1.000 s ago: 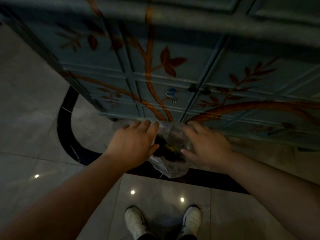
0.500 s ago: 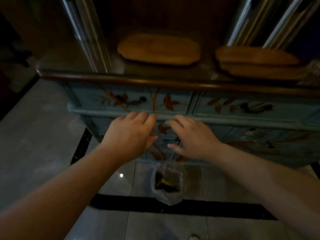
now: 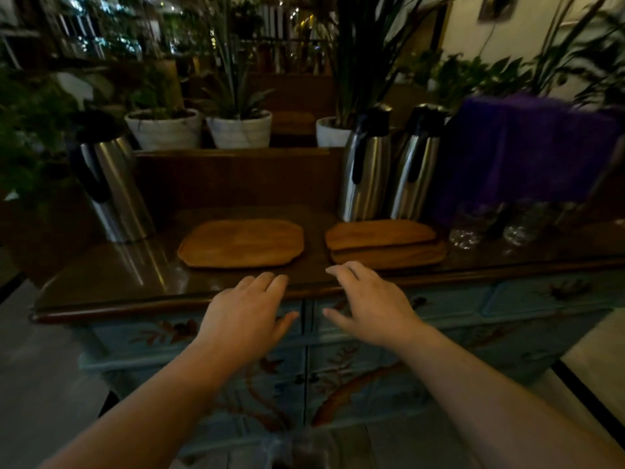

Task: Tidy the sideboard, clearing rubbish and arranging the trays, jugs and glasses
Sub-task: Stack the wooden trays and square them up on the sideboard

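Observation:
My left hand (image 3: 245,314) and my right hand (image 3: 367,304) hover palm down over the front edge of the dark wooden sideboard top (image 3: 111,282), fingers apart, holding nothing. A single wooden tray (image 3: 240,243) lies just beyond my left hand. A stack of wooden trays (image 3: 385,243) lies beyond my right hand. One steel jug (image 3: 110,179) stands at the left. Two steel jugs (image 3: 367,167) (image 3: 417,167) stand side by side behind the stack. Clear glasses (image 3: 468,226) sit at the right. The plastic rubbish bag (image 3: 304,448) rests on the floor below, blurred.
A purple cloth (image 3: 527,150) hangs behind the glasses. White plant pots (image 3: 165,128) (image 3: 241,128) stand on a raised ledge behind the sideboard. The blue painted cabinet front (image 3: 507,316) has drawers and doors. Tiled floor lies on both sides.
Both hands let go of the plastic bag on the floor and rose to the sideboard's front edge. My view lifted from the floor to the sideboard top.

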